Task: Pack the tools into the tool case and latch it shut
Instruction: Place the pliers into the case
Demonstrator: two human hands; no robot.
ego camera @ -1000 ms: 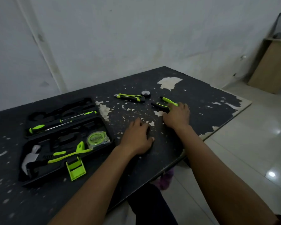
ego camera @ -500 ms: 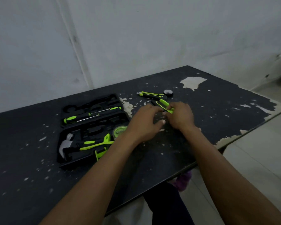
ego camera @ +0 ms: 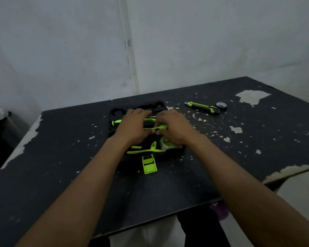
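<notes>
Both hands are working over the open tool case (ego camera: 169,154) sitting mid-worktop (ego camera: 61,157). The left hand (ego camera: 132,128) and right hand (ego camera: 173,129) are each closing on the green-handled pliers (ego camera: 154,128), pressing them toward a slot in the case. The risk: the handles are looking spread, so the pliers may sit proud of the moulded recess and later be blocking the lid. The hands are also hiding the slot, so misalignment is likely. The utility knife (ego camera: 202,107) and tape roll (ego camera: 221,105) are lying near the far edge, still unpacked.
</notes>
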